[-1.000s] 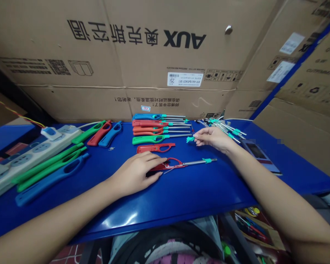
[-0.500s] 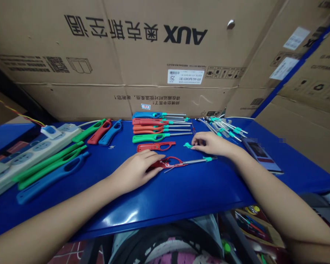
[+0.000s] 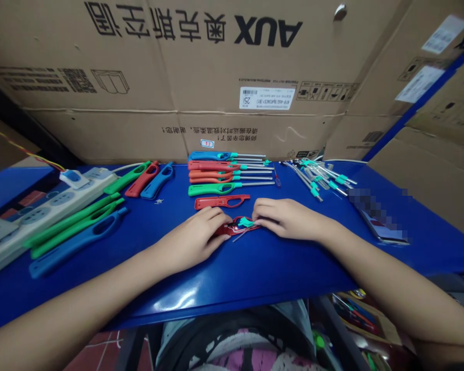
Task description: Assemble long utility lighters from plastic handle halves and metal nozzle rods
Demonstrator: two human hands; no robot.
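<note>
My left hand (image 3: pixel 193 234) is closed on the handle end of a red lighter shell (image 3: pixel 225 230), which lies open-side up on the blue table. Wires show inside the shell. Over the shell's loop, my right hand (image 3: pixel 284 219) pinches a small teal plastic trigger (image 3: pixel 246 222); whether the trigger is seated there I cannot tell. The right hand hides the shell's far end and the metal tube. A thin grey rod (image 3: pixel 239 237) sticks out along the near side. Just behind lies a second red shell half (image 3: pixel 222 201).
Several lighters with metal tubes (image 3: pixel 255 178) lie behind. Loose tubes with teal parts (image 3: pixel 320 178) are piled at the back right, near a phone (image 3: pixel 379 219). Green, red and blue shells (image 3: pixel 77 242) and a white power strip (image 3: pixel 46 208) occupy the left. Cardboard (image 3: pixel 201 98) walls the back.
My right hand has moved left and towards me, bringing the teal trigger onto the red shell. The left hand stays on the shell. The view has shifted slightly.
</note>
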